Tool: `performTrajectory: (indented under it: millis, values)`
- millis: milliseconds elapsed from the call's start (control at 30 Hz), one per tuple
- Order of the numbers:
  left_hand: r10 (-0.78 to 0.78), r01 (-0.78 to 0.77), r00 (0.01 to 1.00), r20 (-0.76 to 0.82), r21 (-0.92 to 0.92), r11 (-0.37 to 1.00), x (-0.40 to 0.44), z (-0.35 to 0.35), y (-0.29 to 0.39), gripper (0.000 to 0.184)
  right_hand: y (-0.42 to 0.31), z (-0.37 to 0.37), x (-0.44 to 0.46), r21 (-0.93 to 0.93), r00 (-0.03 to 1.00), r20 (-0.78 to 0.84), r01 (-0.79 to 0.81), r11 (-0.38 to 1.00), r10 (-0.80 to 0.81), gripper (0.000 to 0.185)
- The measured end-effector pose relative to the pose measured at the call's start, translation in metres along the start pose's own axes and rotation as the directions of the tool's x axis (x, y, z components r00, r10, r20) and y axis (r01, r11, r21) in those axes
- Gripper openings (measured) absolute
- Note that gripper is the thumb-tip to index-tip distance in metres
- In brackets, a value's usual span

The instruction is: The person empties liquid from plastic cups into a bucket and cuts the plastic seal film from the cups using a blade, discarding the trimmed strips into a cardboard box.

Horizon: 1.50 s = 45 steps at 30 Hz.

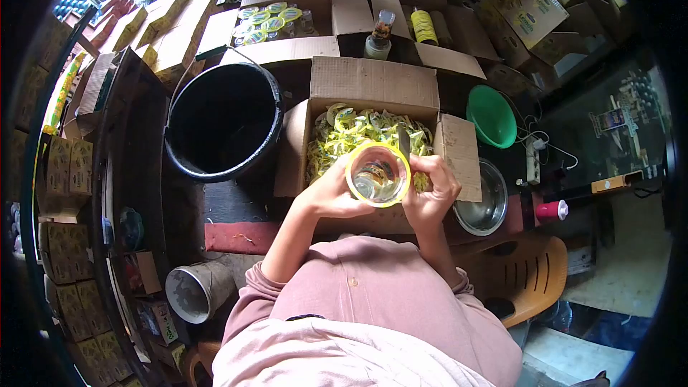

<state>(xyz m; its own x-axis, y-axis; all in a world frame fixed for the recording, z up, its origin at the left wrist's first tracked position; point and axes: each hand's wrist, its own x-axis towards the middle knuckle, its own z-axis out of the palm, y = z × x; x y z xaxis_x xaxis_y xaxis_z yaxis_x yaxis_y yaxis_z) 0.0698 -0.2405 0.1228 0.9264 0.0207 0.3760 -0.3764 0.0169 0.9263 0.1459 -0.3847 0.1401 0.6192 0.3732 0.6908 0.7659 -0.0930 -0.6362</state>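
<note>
My left hand is closed around the side of a clear plastic cup with a yellow rim, its open top tilted towards me. At the cup's right edge, my right hand grips a knife, whose dark blade points away from me. The fingers of that hand are against the yellow rim or very near it; I cannot tell which. Below and beyond both hands, an open cardboard box holds a heap of yellow-green cut strips.
A black bucket stands left of the box. To the right are a green basin, a metal bowl and a power strip. Behind sits a carton of lidded cups, near a bottle. An orange chair is beside me.
</note>
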Motion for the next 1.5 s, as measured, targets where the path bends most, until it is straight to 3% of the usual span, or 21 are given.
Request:
performTrajectory:
  millis: [133,267,400,800,1200,1500]
  values:
    - [-0.023,0.023,1.0,-0.008,-0.032,0.999,0.0,-0.001,-0.008,0.064,0.004,0.003,0.0,0.026,0.999,-0.049,-0.014,1.0,0.016,0.014]
    - [-0.079,0.053,0.99,-0.115,-0.213,0.976,-0.003,-0.003,-0.012,0.073,-0.001,0.003,0.0,0.06,0.995,-0.063,-0.073,0.996,0.077,0.012]
    - [-0.1,0.032,0.974,-0.201,-0.316,0.948,-0.002,0.0,-0.016,0.07,-0.001,0.004,-0.005,0.042,0.997,-0.058,-0.05,0.998,0.052,0.011]
    - [0.001,-0.016,0.982,-0.188,-0.08,0.997,-0.006,-0.001,-0.032,0.079,-0.008,0.006,-0.003,-0.054,0.997,-0.058,0.056,0.997,-0.059,0.013]
    - [-0.018,0.011,0.991,-0.133,-0.054,0.998,-0.005,-0.003,-0.02,0.069,-0.008,0.004,-0.004,-0.051,0.999,-0.036,0.016,0.999,-0.018,0.014]
    - [-0.09,0.079,0.993,-0.074,-0.143,0.987,-0.004,-0.001,-0.017,0.068,-0.004,0.004,-0.001,-0.056,0.999,-0.039,0.026,0.998,-0.028,0.015]
